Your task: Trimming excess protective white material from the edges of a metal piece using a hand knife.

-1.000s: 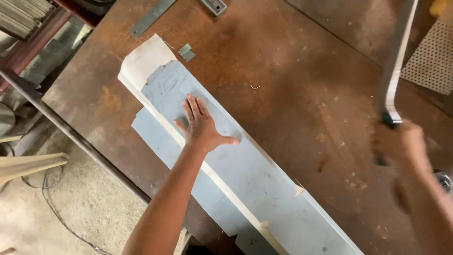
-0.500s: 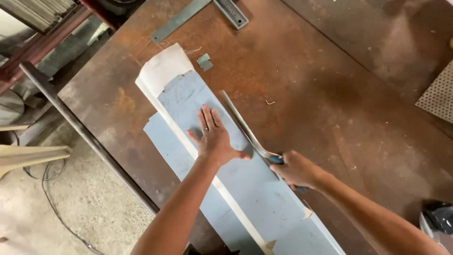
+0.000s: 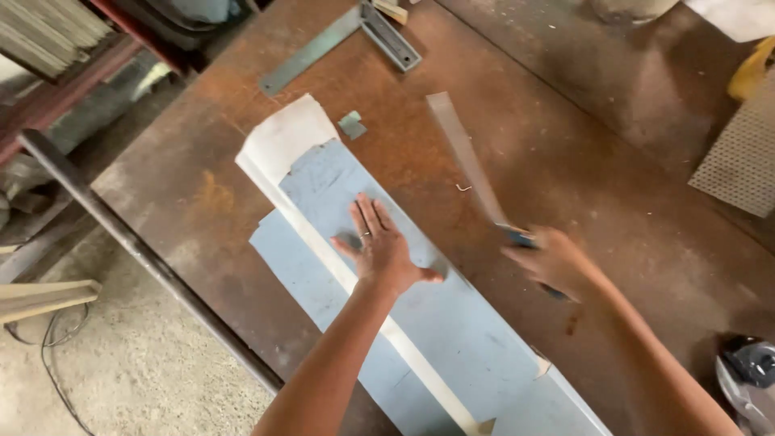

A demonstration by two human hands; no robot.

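Note:
A long sheet-metal piece (image 3: 452,339) with a pale blue film lies slantwise on the rusty steel table (image 3: 613,186). My left hand (image 3: 379,250) presses flat on it, fingers spread. My right hand (image 3: 553,262) grips the blue handle of a long flat metal bar (image 3: 464,153), blurred by motion, raised over the table just right of the sheet.
A metal try square (image 3: 347,40) lies at the table's far edge. A small blue scrap (image 3: 352,125) sits near the sheet's far end. Perforated mesh (image 3: 739,153) is at right, a grinder-like tool (image 3: 751,367) at lower right. A steel pipe (image 3: 137,250) runs along the table's left edge.
The bar lay down on the sheet half a second ago; now my right hand has lifted it up and to the right. My left hand has stayed pressed on the sheet.

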